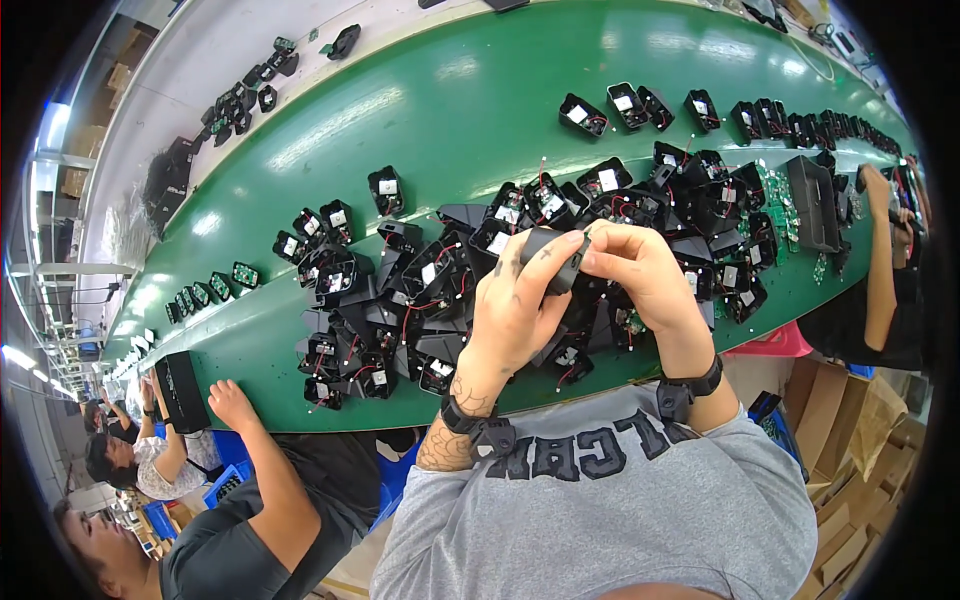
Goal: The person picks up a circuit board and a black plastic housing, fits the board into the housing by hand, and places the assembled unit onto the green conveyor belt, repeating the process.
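Note:
Above the pile in front of me I hold a small black plastic housing (565,272). My left hand (515,305) is closed around it, fingers over its top and thumb beneath. At the housing's right edge, the thumb and fingertips of my right hand (640,268) are pinched together against it. Whether a smaller part sits between those fingertips cannot be made out. Below and around both hands lies a heap of open black housings (435,275), several with white blocks and thin red and black wires inside.
The green work table (350,130) curves across the view. Green circuit boards (780,205) lie beside a black tray (815,203) at right. A black box (181,392) stands at left near a co-worker's hand (232,405). Another person's arm (880,260) reaches in at right.

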`<state>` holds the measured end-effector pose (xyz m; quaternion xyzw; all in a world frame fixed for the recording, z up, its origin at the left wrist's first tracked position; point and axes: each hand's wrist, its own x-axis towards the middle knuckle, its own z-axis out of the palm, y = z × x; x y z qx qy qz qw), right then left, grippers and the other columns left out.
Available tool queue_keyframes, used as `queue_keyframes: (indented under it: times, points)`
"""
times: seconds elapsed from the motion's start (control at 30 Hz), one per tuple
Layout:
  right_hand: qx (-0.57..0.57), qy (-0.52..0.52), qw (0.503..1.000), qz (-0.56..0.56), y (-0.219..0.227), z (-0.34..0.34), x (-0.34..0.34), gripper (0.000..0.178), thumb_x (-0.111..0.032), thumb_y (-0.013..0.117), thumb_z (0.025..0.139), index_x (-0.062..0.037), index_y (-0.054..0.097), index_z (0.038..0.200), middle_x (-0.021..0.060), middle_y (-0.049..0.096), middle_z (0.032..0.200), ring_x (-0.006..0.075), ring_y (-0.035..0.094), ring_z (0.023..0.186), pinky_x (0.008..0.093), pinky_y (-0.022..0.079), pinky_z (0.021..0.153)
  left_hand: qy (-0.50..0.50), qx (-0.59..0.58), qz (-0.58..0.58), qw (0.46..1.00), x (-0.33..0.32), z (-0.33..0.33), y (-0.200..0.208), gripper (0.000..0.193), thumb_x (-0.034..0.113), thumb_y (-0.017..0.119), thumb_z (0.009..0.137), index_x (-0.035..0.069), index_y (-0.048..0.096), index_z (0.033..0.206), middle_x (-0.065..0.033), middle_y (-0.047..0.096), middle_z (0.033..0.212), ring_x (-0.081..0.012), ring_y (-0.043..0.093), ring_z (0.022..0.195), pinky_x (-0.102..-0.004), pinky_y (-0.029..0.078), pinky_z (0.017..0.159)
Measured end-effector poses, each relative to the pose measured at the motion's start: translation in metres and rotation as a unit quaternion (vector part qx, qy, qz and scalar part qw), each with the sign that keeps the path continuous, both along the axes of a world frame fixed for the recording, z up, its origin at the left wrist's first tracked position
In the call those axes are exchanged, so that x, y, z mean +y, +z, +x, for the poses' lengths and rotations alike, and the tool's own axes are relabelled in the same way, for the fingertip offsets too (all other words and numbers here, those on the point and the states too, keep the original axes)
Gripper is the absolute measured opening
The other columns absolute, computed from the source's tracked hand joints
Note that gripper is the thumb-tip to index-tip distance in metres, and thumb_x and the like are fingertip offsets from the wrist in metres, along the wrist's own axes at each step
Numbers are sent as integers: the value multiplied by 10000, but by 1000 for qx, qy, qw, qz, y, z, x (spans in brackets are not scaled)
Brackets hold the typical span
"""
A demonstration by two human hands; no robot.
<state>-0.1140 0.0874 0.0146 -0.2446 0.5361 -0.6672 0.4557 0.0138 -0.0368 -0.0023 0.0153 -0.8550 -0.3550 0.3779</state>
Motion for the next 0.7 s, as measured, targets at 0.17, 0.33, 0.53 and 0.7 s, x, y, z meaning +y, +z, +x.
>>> queue_keyframes:
  times: [0.17, 0.33, 0.53, 0.7]
  points:
    - [-53, -64, 995, -49, 4, 8, -5, 142, -39, 686, 800, -22, 596, 909, 2, 574, 896, 87, 558, 852, 229, 454, 742, 9, 28, 93, 995, 12, -3, -3, 608, -64, 671, 704, 60, 476, 1267, -170, 584, 1148, -346, 620, 945, -382, 525, 776]
    - [-35, -27, 998, -44, -6, -1, -2, 208, -24, 705, 784, -24, 603, 965, 15, 617, 922, 96, 588, 797, 232, 481, 704, -4, -31, 205, 978, 17, 0, -8, 570, -37, 660, 795, 36, 403, 1298, -145, 562, 1141, -231, 609, 918, -304, 513, 741]
    - [-11, -23, 999, -44, 1, -12, 7, 134, -28, 705, 790, -17, 636, 904, 28, 656, 860, 90, 613, 800, 232, 481, 725, -96, -88, 471, 872, 23, -2, 28, 648, -40, 642, 824, 103, 326, 1371, -89, 549, 1069, -111, 580, 685, -231, 496, 558]
    - [-114, -25, 992, -47, -12, -18, 15, 123, -106, 707, 816, -15, 641, 866, 33, 656, 813, 81, 596, 721, 212, 467, 664, -167, -177, 505, 828, -5, 4, 31, 601, -25, 597, 855, 108, 323, 1373, -91, 579, 996, -78, 520, 570, -216, 453, 480]
